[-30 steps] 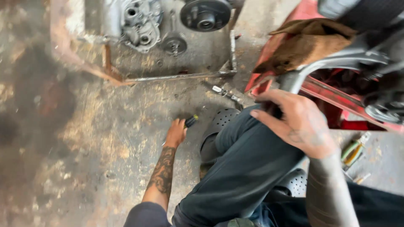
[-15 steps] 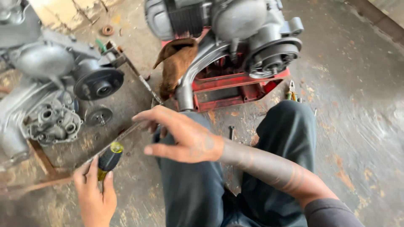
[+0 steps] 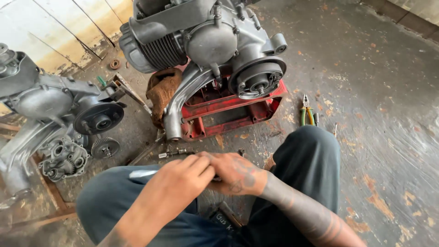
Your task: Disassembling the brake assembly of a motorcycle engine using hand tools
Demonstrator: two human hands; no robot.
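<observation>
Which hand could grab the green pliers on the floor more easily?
Probably the right hand. The pliers lie on the floor on its side, past the right knee. The left hand sits farther away and would have to cross over the right one.
</observation>
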